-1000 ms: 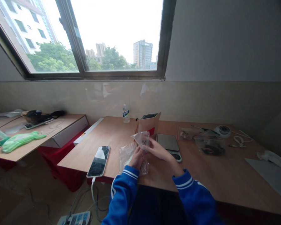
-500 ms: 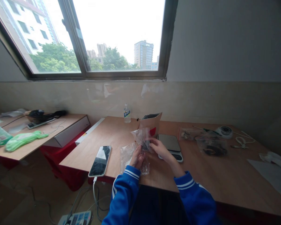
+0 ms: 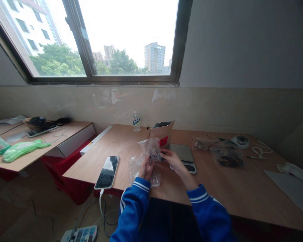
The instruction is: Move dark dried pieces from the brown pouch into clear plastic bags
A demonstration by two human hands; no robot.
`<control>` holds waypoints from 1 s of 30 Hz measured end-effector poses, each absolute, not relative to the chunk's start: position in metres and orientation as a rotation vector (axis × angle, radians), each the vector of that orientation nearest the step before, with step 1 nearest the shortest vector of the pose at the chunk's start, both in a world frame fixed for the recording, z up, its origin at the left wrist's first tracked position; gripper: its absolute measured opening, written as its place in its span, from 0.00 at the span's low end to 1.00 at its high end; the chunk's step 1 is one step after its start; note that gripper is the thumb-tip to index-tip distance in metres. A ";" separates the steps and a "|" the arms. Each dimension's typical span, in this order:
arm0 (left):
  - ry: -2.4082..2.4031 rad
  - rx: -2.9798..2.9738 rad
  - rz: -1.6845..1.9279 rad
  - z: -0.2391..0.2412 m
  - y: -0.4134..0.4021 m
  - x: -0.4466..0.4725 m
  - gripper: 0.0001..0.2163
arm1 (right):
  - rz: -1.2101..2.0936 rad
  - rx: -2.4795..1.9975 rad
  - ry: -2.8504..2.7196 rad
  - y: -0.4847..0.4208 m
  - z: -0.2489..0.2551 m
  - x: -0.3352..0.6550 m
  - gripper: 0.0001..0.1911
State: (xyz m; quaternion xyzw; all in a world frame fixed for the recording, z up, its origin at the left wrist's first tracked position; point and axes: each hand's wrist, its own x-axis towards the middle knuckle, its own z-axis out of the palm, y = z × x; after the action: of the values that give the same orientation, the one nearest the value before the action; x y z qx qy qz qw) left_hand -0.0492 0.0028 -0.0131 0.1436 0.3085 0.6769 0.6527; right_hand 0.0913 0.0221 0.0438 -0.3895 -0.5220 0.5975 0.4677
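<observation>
Both of my hands hold a small clear plastic bag above the wooden table. My left hand grips its lower edge with closed fingers. My right hand pinches its right side. More clear plastic bags lie on the table under my hands. Just behind stand a brown paper pouch with an open top and a flat digital scale.
A phone on a white cable lies at the table's left edge. A small water bottle stands by the wall. Clear bags with dark contents, a round white device and white sheets lie to the right. A second table stands at the left.
The small bag has tilted and sunk slightly between my hands. My right hand has shifted to its right side. The view has drifted a little.
</observation>
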 end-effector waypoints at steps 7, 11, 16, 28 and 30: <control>0.678 0.429 1.554 -0.015 0.002 -0.048 0.06 | 1.423 -0.865 -1.407 0.021 0.032 0.081 0.23; 0.692 0.349 1.543 -0.013 0.001 -0.049 0.07 | 1.344 -0.951 -1.379 0.025 0.030 0.083 0.21; 0.650 0.211 1.501 -0.008 0.001 -0.053 0.08 | 1.264 -0.944 -1.352 0.025 0.031 0.083 0.17; 0.591 0.108 1.498 -0.009 0.002 -0.055 0.08 | 0.512 -0.644 -1.585 0.082 0.150 0.083 0.10; 0.583 0.098 1.496 -0.008 0.002 -0.055 0.08 | 0.356 -0.669 -1.628 0.103 0.160 0.073 0.09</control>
State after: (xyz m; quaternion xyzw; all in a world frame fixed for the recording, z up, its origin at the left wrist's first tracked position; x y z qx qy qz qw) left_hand -0.0546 0.0023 -0.0080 0.0437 0.2609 0.6701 0.6935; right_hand 0.0732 0.1029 0.1604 -0.2913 -0.7089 0.1552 0.6233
